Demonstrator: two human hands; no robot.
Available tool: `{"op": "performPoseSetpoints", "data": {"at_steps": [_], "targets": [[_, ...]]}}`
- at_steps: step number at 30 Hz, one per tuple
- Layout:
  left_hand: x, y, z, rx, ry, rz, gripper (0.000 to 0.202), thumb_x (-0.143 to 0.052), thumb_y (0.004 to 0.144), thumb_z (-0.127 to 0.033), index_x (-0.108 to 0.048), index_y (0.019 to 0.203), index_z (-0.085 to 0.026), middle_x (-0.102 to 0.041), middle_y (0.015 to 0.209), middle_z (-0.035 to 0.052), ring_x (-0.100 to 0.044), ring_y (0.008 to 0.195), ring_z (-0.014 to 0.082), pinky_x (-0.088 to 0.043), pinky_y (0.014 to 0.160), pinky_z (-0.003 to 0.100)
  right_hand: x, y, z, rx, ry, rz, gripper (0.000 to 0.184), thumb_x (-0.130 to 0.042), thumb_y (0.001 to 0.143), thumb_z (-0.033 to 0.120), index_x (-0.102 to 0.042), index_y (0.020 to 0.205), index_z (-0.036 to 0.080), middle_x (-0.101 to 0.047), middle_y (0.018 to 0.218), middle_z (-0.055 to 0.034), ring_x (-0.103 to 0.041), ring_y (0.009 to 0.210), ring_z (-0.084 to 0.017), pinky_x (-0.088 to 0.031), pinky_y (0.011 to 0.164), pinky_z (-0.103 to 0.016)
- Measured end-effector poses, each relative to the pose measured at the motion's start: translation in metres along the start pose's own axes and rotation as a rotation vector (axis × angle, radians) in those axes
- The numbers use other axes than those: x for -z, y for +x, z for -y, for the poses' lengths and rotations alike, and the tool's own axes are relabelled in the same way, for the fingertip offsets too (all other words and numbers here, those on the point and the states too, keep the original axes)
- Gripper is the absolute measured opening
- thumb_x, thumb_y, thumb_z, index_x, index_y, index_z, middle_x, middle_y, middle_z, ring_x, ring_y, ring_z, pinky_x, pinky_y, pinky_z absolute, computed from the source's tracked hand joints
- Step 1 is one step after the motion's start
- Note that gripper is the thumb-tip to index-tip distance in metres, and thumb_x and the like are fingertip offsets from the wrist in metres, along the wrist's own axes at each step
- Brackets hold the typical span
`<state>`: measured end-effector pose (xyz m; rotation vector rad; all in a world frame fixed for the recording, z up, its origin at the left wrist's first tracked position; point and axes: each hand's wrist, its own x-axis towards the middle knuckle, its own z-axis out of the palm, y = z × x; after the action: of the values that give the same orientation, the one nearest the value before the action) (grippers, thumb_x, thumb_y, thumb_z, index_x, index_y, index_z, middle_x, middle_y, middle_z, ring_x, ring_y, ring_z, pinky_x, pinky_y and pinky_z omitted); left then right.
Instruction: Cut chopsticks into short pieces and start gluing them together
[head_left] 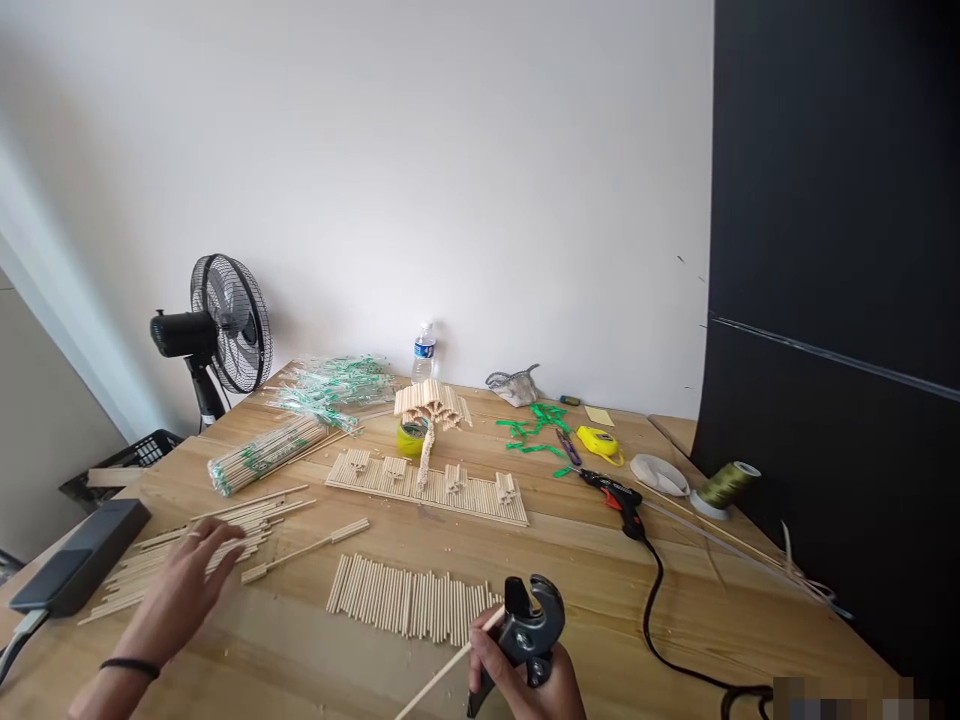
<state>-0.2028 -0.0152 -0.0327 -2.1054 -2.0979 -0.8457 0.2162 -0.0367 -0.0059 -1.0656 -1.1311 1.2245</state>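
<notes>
My right hand (525,680) grips a black cutter (527,625) near the table's front edge, its jaws pointing up. A thin wooden stick (442,678) runs from the jaws down to the left. My left hand (187,575) reaches out flat, fingers spread, onto a loose pile of long wooden sticks (187,550) at the left. A row of short cut stick pieces (409,600) lies between my hands. Behind it sits a flat panel of glued sticks (427,487) with a small stick tree (429,410) standing on it.
A glue gun (615,492) with a black cord lies at right, by a spool of green thread (726,484) and a yellow tape measure (600,442). Wrapped stick bundles (266,452), a water bottle (424,352) and a fan (221,325) stand at the back. A dark device (82,568) lies at left.
</notes>
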Motion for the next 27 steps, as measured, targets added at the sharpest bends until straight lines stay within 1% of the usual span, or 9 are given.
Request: {"op": "performPoseSetpoints", "data": {"at_steps": [3, 5, 6, 8, 11, 14, 17, 22, 27], "targets": [[-0.024, 0.022, -0.053, -0.099, -0.070, 0.118, 0.029, -0.053, 0.097, -0.047, -0.069, 0.105, -0.025, -0.070, 0.113, 0.0094, -0.067, 0.106, 0.0290, -0.052, 0.094, 0.040, 0.000, 0.002, 0.010, 0.022, -0.001, -0.003, 0.043, -0.076, 0.082, 0.059, -0.067, 0.073, 0.018, -0.065, 0.061, -0.0030, -0.061, 0.054, -0.019, -0.052, 0.061, -0.033], [-0.038, 0.032, -0.081, -0.114, -0.032, 0.248, 0.023, -0.059, 0.093, -0.038, -0.066, 0.109, -0.023, -0.069, 0.117, 0.0104, -0.066, 0.109, 0.0307, -0.050, 0.096, 0.043, 0.000, 0.003, 0.017, 0.030, 0.006, -0.031, 0.040, -0.076, 0.083, 0.057, -0.067, 0.076, 0.018, -0.065, 0.059, -0.0024, -0.062, 0.056, -0.020, -0.052, 0.064, -0.034], [-0.043, 0.037, -0.092, -0.112, -0.012, 0.314, 0.018, -0.059, 0.092, -0.032, -0.066, 0.105, -0.022, -0.069, 0.114, 0.0102, -0.066, 0.106, 0.0301, -0.050, 0.094, 0.042, 0.001, 0.004, 0.019, 0.032, 0.015, -0.054, 0.039, -0.076, 0.083, 0.056, -0.067, 0.079, 0.019, -0.065, 0.059, -0.0021, -0.062, 0.056, -0.020, -0.053, 0.065, -0.035], [-0.049, 0.045, -0.104, -0.113, 0.000, 0.372, 0.009, -0.056, 0.092, -0.024, -0.064, 0.092, -0.021, -0.070, 0.102, 0.0096, -0.068, 0.097, 0.0288, -0.050, 0.088, 0.040, 0.004, 0.006, 0.024, 0.038, 0.035, -0.092, 0.037, -0.078, 0.083, 0.054, -0.067, 0.082, 0.019, -0.066, 0.061, -0.0018, -0.063, 0.057, -0.021, -0.053, 0.066, -0.035], [-0.044, 0.054, -0.114, -0.108, -0.015, 0.381, 0.014, -0.049, 0.095, -0.020, -0.060, 0.086, -0.020, -0.069, 0.094, 0.0100, -0.068, 0.088, 0.0273, -0.050, 0.080, 0.037, 0.013, 0.013, 0.029, 0.058, 0.046, -0.094, 0.035, -0.080, 0.081, 0.051, -0.067, 0.082, 0.019, -0.066, 0.062, -0.0020, -0.064, 0.058, -0.021, -0.052, 0.063, -0.034], [-0.029, 0.058, -0.130, -0.139, -0.068, 0.376, 0.022, -0.040, 0.102, -0.026, -0.058, 0.092, -0.021, -0.069, 0.093, 0.0081, -0.068, 0.084, 0.0243, -0.050, 0.076, 0.035, 0.023, 0.026, 0.030, 0.080, 0.093, -0.116, 0.034, -0.083, 0.078, 0.048, -0.068, 0.080, 0.018, -0.067, 0.065, -0.0023, -0.064, 0.058, -0.021, -0.053, 0.061, -0.033], [-0.020, 0.057, -0.160, -0.206, -0.271, 0.398, 0.031, -0.036, 0.106, -0.034, -0.058, 0.088, -0.023, -0.068, 0.084, 0.0040, -0.065, 0.078, 0.0217, -0.048, 0.073, 0.032, 0.032, 0.039, 0.024, 0.061, 0.197, -0.188, 0.035, -0.087, 0.074, 0.046, -0.067, 0.081, 0.018, -0.067, 0.067, -0.0009, -0.065, 0.057, -0.020, -0.055, 0.061, -0.034], [-0.032, 0.038, -0.202, -0.255, -0.531, 0.505, 0.031, -0.041, 0.105, -0.038, -0.061, 0.087, -0.021, -0.068, 0.080, 0.0035, -0.061, 0.073, 0.0191, -0.046, 0.066, 0.029, 0.044, 0.047, 0.005, -0.057, 0.366, -0.284, 0.041, -0.092, 0.067, 0.045, -0.065, 0.081, 0.018, -0.066, 0.067, 0.0005, -0.064, 0.056, -0.019, -0.056, 0.059, -0.034], [-0.044, 0.017, -0.207, -0.256, -0.622, 0.635, 0.023, -0.049, 0.102, -0.035, -0.068, 0.100, -0.022, -0.072, 0.088, 0.0037, -0.065, 0.080, 0.0196, -0.050, 0.074, 0.030, 0.050, 0.043, -0.002, -0.058, 0.341, -0.264, 0.037, -0.090, 0.072, 0.044, -0.066, 0.084, 0.018, -0.066, 0.070, 0.0006, -0.065, 0.059, -0.018, -0.054, 0.060, -0.031]]}}
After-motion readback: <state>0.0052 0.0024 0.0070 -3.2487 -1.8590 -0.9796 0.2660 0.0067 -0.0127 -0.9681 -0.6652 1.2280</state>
